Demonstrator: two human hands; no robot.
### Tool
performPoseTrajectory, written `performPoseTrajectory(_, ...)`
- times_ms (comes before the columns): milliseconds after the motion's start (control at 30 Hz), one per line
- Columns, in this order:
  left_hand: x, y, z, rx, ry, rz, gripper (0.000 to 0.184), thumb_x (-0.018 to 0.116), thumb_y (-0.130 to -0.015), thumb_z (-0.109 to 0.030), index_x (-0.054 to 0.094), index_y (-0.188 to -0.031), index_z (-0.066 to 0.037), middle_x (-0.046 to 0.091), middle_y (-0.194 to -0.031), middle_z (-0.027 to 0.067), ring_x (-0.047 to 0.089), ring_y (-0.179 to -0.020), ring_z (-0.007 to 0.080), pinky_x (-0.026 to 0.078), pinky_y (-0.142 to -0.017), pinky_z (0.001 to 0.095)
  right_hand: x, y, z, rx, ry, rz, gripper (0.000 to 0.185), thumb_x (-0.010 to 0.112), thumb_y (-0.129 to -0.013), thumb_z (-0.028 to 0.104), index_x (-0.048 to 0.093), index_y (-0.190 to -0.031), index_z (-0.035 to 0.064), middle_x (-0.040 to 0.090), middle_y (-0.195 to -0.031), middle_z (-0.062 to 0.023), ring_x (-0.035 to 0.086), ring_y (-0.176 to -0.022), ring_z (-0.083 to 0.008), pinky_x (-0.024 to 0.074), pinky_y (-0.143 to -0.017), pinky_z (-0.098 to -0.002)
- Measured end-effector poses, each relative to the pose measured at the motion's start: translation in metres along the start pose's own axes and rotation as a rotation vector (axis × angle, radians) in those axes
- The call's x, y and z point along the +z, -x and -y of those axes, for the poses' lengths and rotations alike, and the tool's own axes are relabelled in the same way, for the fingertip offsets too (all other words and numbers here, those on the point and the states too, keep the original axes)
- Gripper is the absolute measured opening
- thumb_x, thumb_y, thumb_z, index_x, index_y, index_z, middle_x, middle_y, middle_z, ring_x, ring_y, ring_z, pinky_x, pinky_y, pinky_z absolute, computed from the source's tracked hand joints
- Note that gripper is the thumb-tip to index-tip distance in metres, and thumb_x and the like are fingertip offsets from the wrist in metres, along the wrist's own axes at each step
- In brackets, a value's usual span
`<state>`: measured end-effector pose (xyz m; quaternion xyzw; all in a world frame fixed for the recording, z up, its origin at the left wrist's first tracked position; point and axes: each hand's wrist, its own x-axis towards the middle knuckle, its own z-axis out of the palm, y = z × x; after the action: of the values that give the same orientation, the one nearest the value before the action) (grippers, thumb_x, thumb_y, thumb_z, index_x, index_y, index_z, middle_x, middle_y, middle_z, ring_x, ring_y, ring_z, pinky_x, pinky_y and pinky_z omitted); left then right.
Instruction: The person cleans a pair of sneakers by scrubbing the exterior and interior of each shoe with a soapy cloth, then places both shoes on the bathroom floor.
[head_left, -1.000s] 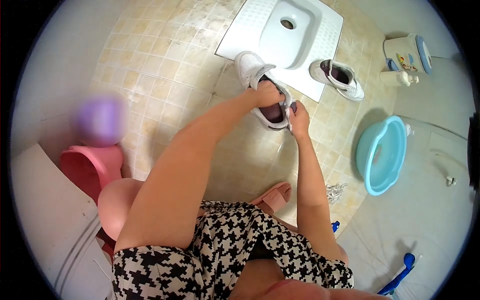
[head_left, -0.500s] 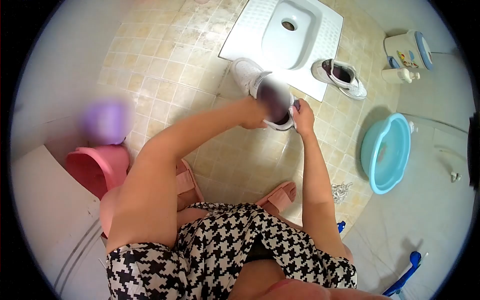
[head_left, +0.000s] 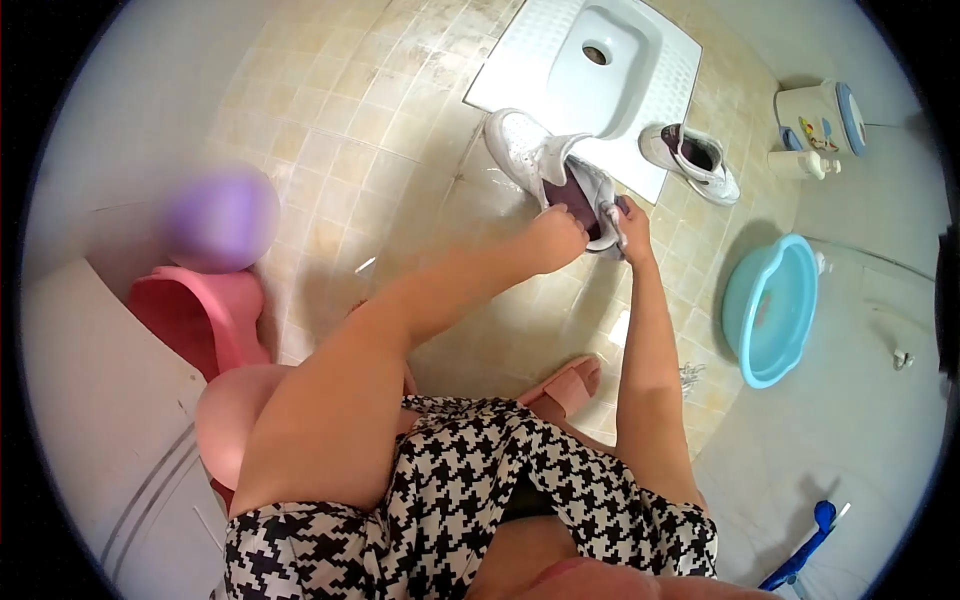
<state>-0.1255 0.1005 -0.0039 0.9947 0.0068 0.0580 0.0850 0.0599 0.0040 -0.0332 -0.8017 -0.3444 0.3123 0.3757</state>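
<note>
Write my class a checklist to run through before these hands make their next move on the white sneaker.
1. Right hand holding the edge of the white sneaker's opening: ok.
2. Left hand at that opening: ok.
3. Left hand's fingers gripping something: cannot tell; the hand hides it.
4. Second sneaker clear of both hands: ok.
5. Squat toilet's drain hole covered: not ok; it is open.
6. Water in the blue basin: cannot tell.

One shoe point(head_left: 557, 168) is occupying the space just on the near side of the squat toilet point(head_left: 535, 65); a second shoe point(head_left: 690, 160) is lying farther right. The basin point(head_left: 745, 320) is sitting nearer, at right, the bucket point(head_left: 236, 312) at left.
</note>
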Motion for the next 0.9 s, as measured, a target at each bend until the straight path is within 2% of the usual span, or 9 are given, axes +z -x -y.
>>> performPoseTrajectory(167,-0.014,0.006,0.015,0.041,-0.017,-0.203,0.005,0.054,-0.071,-0.015,0.059,-0.070,-0.014,0.057,-0.070,0.0014,0.055,-0.071,0.0166,0.037,-0.069,0.0308,0.000,-0.004,-0.004,0.083,-0.145,0.040,0.021,0.059,-0.082,0.016,0.060,-0.091,-0.0020,0.060,-0.076,-0.0035,0.049,-0.069,-0.0105,0.0433,-0.064,-0.0264)
performPoseTrajectory(467,-0.025,-0.006,0.016,-0.007,-0.036,-0.207,0.005,0.053,-0.073,-0.014,0.058,-0.072,-0.015,0.058,-0.073,0.0006,0.055,-0.072,0.0156,0.035,-0.070,0.0313,0.002,-0.002,-0.013,0.161,-0.466,0.041,0.022,0.062,-0.084,0.018,0.062,-0.095,-0.0009,0.061,-0.083,-0.0007,0.051,-0.073,-0.0092,0.0443,-0.066,-0.0246)
performPoseTrajectory(567,-0.022,-0.012,0.015,-0.030,-0.009,-0.118,0.011,0.058,-0.075,-0.023,0.062,-0.079,-0.013,0.061,-0.078,0.0030,0.057,-0.077,0.0177,0.035,-0.075,0.0351,0.000,-0.003,-0.013,0.219,-0.409,0.049,0.027,0.065,-0.082,0.022,0.062,-0.097,-0.0011,0.061,-0.085,-0.0013,0.053,-0.075,-0.0095,0.0444,-0.068,-0.0243)
performPoseTrajectory(667,-0.045,-0.022,0.002,-0.158,0.035,0.353,0.036,0.062,-0.075,-0.041,0.065,-0.089,-0.008,0.064,-0.088,0.0072,0.060,-0.085,0.0206,0.034,-0.081,0.0405,0.008,0.009,0.013,0.140,-0.250,0.001,0.035,0.067,-0.081,0.030,0.062,-0.096,-0.0009,0.059,-0.080,-0.0013,0.050,-0.071,-0.0092,0.0429,-0.064,-0.0245)
performPoseTrajectory(700,-0.059,-0.028,-0.006,-0.193,0.111,0.530,0.060,0.064,-0.069,-0.056,0.065,-0.098,-0.003,0.065,-0.099,0.0103,0.060,-0.095,0.0243,0.030,-0.088,0.0481,0.012,0.013,0.014,0.197,-0.194,-0.019,0.041,0.065,-0.082,0.038,0.062,-0.096,-0.0006,0.057,-0.075,-0.0017,0.047,-0.067,-0.0096,0.0406,-0.060,-0.0251)
performPoseTrajectory(733,-0.045,-0.027,-0.015,-0.259,0.218,0.437,0.053,0.063,-0.074,-0.051,0.065,-0.098,-0.003,0.066,-0.093,0.0115,0.062,-0.089,0.0257,0.038,-0.083,0.0465,0.025,0.015,-0.003,0.133,-0.291,-0.079,0.047,0.058,-0.085,0.046,0.063,-0.095,0.0003,0.054,-0.070,-0.0012,0.045,-0.063,-0.0102,0.0387,-0.056,-0.0256)
performPoseTrajectory(800,-0.014,-0.041,-0.026,-0.621,0.578,0.469,0.042,0.061,-0.077,-0.043,0.066,-0.091,-0.004,0.066,-0.084,0.0136,0.064,-0.080,0.0294,0.046,-0.072,0.0417,0.035,0.024,-0.029,0.352,-0.410,-0.139,0.049,0.050,-0.090,0.048,0.062,-0.099,0.0011,0.056,-0.077,-0.0032,0.046,-0.068,-0.0116,0.0407,-0.062,-0.0266)
performPoseTrajectory(833,0.000,-0.036,-0.031,-0.646,0.606,0.356,0.039,0.061,-0.077,-0.041,0.065,-0.088,-0.004,0.065,-0.080,0.0143,0.063,-0.076,0.0304,0.046,-0.067,0.0409,0.047,0.040,-0.008,0.280,-0.708,-0.185,0.050,0.044,-0.093,0.047,0.059,-0.104,0.0008,0.057,-0.090,-0.0064,0.049,-0.079,-0.0138,0.0418,-0.075,-0.0270)
performPoseTrajectory(900,0.015,-0.021,-0.030,-0.690,0.650,0.119,0.034,0.059,-0.078,-0.037,0.064,-0.082,-0.004,0.063,-0.072,0.0155,0.061,-0.067,0.0323,0.046,-0.058,0.0392,0.049,0.065,0.027,0.213,-0.663,-0.212,0.049,0.044,-0.094,0.042,0.050,-0.114,-0.0020,0.055,-0.105,-0.0104,0.050,-0.097,-0.0186,0.0381,-0.090,-0.0300)
